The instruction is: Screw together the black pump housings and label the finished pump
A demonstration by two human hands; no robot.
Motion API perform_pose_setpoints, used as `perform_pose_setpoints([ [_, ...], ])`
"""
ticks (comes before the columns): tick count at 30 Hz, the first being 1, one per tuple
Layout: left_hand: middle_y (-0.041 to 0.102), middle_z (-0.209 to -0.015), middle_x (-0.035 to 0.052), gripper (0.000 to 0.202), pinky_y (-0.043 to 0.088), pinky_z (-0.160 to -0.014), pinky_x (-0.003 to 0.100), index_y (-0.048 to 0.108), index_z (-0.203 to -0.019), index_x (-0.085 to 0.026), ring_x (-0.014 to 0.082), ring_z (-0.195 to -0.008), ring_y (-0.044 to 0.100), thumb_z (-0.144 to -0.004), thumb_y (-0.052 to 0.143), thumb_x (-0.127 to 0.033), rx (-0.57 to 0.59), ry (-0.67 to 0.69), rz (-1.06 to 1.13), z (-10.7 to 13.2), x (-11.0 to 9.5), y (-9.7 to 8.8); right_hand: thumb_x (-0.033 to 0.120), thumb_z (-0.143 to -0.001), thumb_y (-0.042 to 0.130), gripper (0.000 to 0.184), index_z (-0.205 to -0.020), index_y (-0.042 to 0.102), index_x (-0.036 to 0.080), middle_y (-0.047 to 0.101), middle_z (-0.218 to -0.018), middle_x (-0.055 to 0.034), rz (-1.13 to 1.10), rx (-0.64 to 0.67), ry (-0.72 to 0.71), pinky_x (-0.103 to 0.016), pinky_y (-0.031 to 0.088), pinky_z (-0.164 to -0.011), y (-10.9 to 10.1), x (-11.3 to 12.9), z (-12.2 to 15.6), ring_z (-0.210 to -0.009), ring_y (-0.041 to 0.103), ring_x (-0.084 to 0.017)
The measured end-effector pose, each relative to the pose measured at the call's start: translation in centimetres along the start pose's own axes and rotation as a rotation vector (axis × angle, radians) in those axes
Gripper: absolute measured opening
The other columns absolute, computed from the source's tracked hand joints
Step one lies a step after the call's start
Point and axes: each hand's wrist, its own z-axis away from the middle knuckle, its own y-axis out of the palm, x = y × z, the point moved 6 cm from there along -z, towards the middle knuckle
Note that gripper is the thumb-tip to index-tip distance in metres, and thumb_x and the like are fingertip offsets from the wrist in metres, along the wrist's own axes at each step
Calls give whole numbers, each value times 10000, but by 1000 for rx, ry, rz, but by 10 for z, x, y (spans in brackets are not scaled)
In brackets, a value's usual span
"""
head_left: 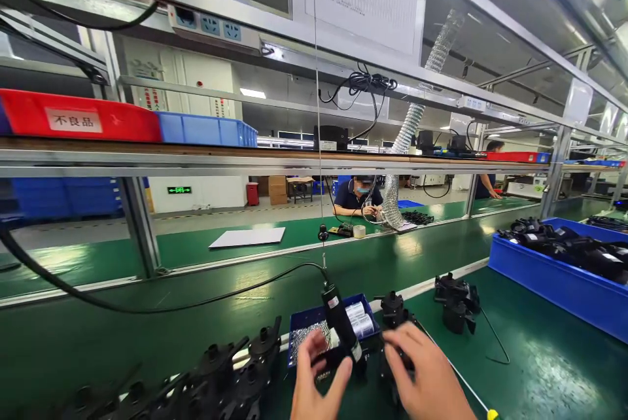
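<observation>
A black electric screwdriver [339, 322] hangs on a thin wire, its cable running left, its lower end tilted between my two hands. My left hand [318, 377] is just left of its tip, thumb and fingers apart and curved. My right hand [424, 371] is on the other side, fingers spread beside black plastic parts [392, 309]; I see nothing gripped in it. Behind the screwdriver is a small blue tray [294, 322] with small metal screws [309, 338] and white cylinders [362, 323]. What lies directly under the screwdriver tip is partly hidden by my hands.
Several black assemblies [245, 374] crowd the front left. Another black assembly [456, 302] with a wire lies right. A big blue bin [554, 279] holds black parts. A rod with a yellow end [492, 415] lies right. A shelf [284, 161] crosses ahead; a co-worker [356, 201] sits beyond.
</observation>
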Motion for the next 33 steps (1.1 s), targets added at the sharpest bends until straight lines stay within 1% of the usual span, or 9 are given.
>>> perform_pose_setpoints([
  [3, 695, -1331, 137, 741, 529, -1026, 388, 523, -1407, -224, 297, -1250, 674, -837, 753, -638, 48, -124, 207, -42, -4, 13, 189, -1045, 487, 323, -1172, 781, 236, 772, -1096, -101, 166, 193, 0, -390, 556, -943, -3, 15, -64, -1068, 736, -287],
  [5, 742, -1135, 92, 633, 548, -877, 334, 628, -1225, -201, 250, -1028, 722, -847, 629, -709, 22, -123, 230, -70, -8, 17, 159, -997, 586, 284, -1167, 800, 235, 791, -1121, -107, 207, 289, -11, -410, 553, -965, 5, 16, -98, -1110, 736, -308],
  [9, 672, -727, 14, 414, 456, -688, 279, 696, -800, -168, 204, -718, 612, -720, 759, -570, 109, -30, 65, -103, -9, 26, 142, -948, 733, 279, -1220, 775, 188, 799, -1165, -102, 248, 441, -14, -488, 567, -1028, 31, -3, -123, -1166, 727, -303],
  [14, 732, -719, 52, 63, 481, -776, 327, 707, -675, -198, 295, -815, 677, -630, 740, -227, 311, 36, -157, -98, 1, 40, 147, -938, 759, 341, -1276, 751, 184, 783, -1213, -99, 217, 493, -31, -510, 547, -1070, 45, -24, -123, -1223, 700, -305],
  [16, 773, -790, 85, 54, 492, -818, 353, 724, -685, -213, 335, -875, 710, -646, 706, -182, 364, 36, -217, -91, 4, 43, 140, -924, 756, 369, -1290, 752, 182, 773, -1229, -113, 195, 492, -25, -499, 544, -1062, 45, -29, -126, -1219, 699, -313],
  [21, 768, -781, 84, 119, 506, -838, 393, 726, -690, -222, 367, -891, 711, -648, 830, -262, 437, -1, -269, -84, 10, 41, 225, -843, 852, 502, -1336, 756, 220, 724, -1316, -135, 132, 525, -16, -418, 531, -1044, 54, -39, -131, -1217, 706, -337],
  [25, 723, -735, 52, 289, 509, -765, 364, 705, -739, -215, 298, -800, 665, -626, 913, -381, 461, -22, -223, -85, 14, 41, 243, -782, 908, 573, -1336, 762, 243, 722, -1314, -120, 96, 572, -33, -375, 521, -1013, 61, -39, -130, -1207, 705, -340],
  [29, 660, -752, 5, 372, 456, -674, 299, 669, -853, -196, 202, -711, 581, -705, 885, -460, 439, 17, -129, -90, 5, 39, 302, -755, 918, 469, -1210, 806, 285, 780, -1113, -49, 36, 589, -60, -309, 519, -812, 60, -35, -131, -1002, 741, -295],
  [33, 701, -907, 23, 419, 494, -756, 303, 670, -999, -193, 209, -827, 620, -698, 905, -367, 402, 82, -44, -91, -9, 36, 356, -836, 835, 314, -1137, 793, 277, 793, -991, -24, -47, 552, -83, -284, 468, -696, 52, -34, -137, -868, 725, -254],
])
